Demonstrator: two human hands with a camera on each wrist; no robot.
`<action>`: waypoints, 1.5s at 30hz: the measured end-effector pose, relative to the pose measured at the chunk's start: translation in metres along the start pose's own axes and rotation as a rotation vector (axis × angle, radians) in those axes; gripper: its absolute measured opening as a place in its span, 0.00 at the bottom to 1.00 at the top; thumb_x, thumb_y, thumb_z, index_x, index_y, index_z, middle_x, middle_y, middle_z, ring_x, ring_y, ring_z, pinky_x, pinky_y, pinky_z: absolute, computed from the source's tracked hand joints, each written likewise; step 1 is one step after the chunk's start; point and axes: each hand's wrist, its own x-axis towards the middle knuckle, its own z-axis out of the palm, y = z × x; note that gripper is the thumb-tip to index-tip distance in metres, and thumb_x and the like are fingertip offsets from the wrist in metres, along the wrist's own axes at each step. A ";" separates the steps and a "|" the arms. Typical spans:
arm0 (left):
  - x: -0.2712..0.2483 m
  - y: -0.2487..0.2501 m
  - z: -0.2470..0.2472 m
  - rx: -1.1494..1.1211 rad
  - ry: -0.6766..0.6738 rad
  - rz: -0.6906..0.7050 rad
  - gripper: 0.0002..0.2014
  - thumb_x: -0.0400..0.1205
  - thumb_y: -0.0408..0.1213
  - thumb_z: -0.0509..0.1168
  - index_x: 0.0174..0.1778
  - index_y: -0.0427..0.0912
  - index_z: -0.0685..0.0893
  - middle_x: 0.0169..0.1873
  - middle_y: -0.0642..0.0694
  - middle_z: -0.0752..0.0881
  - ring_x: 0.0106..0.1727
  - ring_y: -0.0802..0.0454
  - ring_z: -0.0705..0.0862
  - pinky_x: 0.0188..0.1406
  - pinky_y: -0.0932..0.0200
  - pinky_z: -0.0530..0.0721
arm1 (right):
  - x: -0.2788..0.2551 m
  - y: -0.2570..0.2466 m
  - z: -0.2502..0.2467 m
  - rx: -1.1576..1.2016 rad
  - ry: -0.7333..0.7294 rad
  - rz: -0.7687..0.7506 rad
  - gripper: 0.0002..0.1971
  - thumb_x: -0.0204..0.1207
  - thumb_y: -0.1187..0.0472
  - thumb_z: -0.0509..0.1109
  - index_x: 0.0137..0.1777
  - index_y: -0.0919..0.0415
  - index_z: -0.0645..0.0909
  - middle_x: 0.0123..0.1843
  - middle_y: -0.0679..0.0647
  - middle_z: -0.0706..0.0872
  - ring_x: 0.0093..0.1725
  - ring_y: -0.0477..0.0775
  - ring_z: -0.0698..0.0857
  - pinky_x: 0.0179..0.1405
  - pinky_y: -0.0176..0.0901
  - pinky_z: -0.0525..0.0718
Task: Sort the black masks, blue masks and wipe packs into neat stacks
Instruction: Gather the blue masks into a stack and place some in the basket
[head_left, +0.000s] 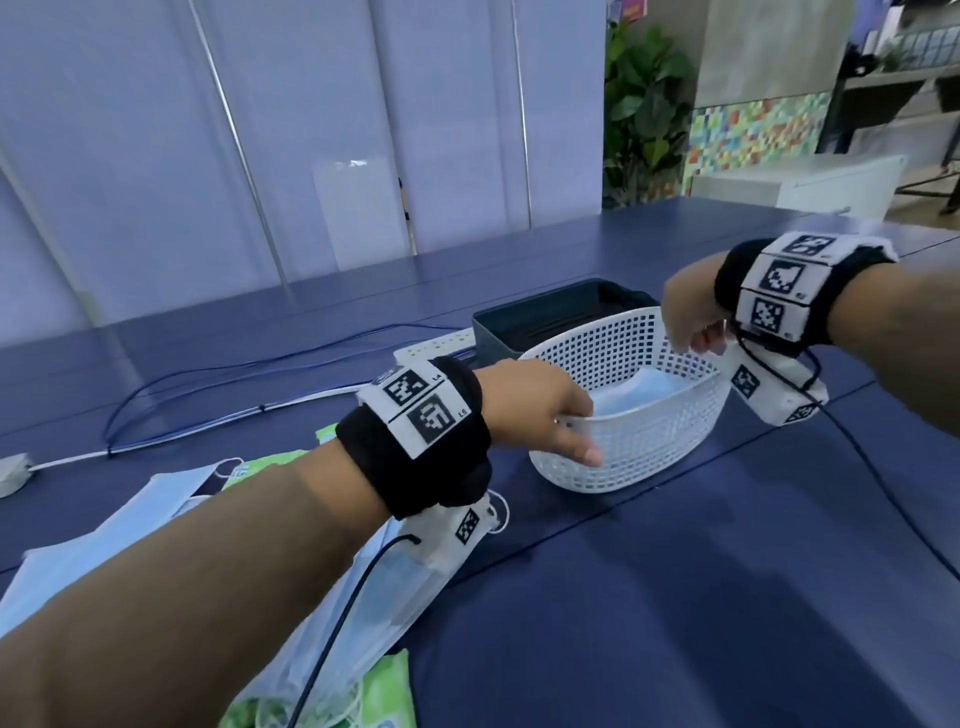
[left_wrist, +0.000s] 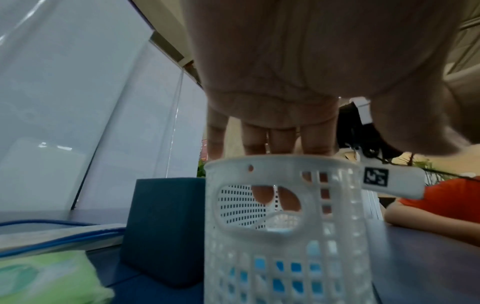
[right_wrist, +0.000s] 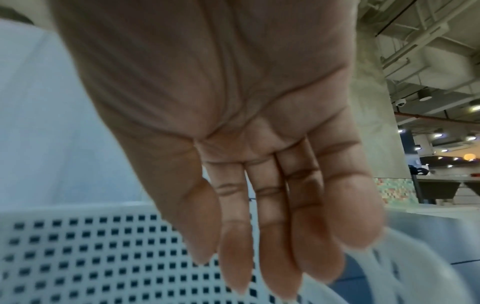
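A white plastic basket (head_left: 639, 452) stands on the blue table with blue masks (head_left: 636, 392) lying in it. My left hand (head_left: 584, 431) grips its near left rim, fingers (left_wrist: 259, 142) hooked inside and thumb outside. My right hand (head_left: 685, 338) hovers at the far right rim; its fingers (right_wrist: 272, 226) hang straight and loose over the basket wall (right_wrist: 91, 257), holding nothing. More blue masks (head_left: 104, 540) lie spread under my left forearm. Green wipe packs (head_left: 389, 691) sit among them, one (left_wrist: 46, 277) close to the basket. No black mask is plainly visible.
A dark bin (head_left: 545, 317) stands right behind the basket, beside a white power strip (head_left: 436, 345). Blue cables (head_left: 208, 374) loop across the table's left. Another person's orange sleeve (left_wrist: 441, 195) and arm rest on the table to the right. A glass partition borders the far side.
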 end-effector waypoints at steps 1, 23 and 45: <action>0.001 0.000 0.003 0.061 -0.004 0.018 0.19 0.80 0.54 0.64 0.51 0.40 0.84 0.47 0.43 0.86 0.50 0.45 0.82 0.52 0.51 0.79 | -0.005 0.000 -0.004 0.043 0.014 -0.037 0.12 0.77 0.67 0.68 0.31 0.67 0.78 0.16 0.53 0.79 0.19 0.52 0.75 0.19 0.36 0.74; -0.248 -0.087 0.019 -1.019 0.509 -0.629 0.09 0.86 0.36 0.58 0.47 0.41 0.83 0.43 0.45 0.86 0.36 0.55 0.83 0.39 0.61 0.84 | -0.068 -0.227 0.076 0.086 0.001 -0.615 0.28 0.78 0.36 0.59 0.47 0.65 0.79 0.45 0.59 0.86 0.38 0.58 0.85 0.38 0.42 0.79; -0.245 -0.064 0.059 -0.807 0.554 -0.420 0.29 0.69 0.45 0.67 0.68 0.59 0.70 0.63 0.56 0.81 0.63 0.59 0.79 0.63 0.61 0.77 | -0.131 -0.238 0.038 1.682 -0.664 -0.833 0.11 0.75 0.56 0.61 0.39 0.64 0.75 0.41 0.67 0.90 0.36 0.59 0.91 0.26 0.40 0.88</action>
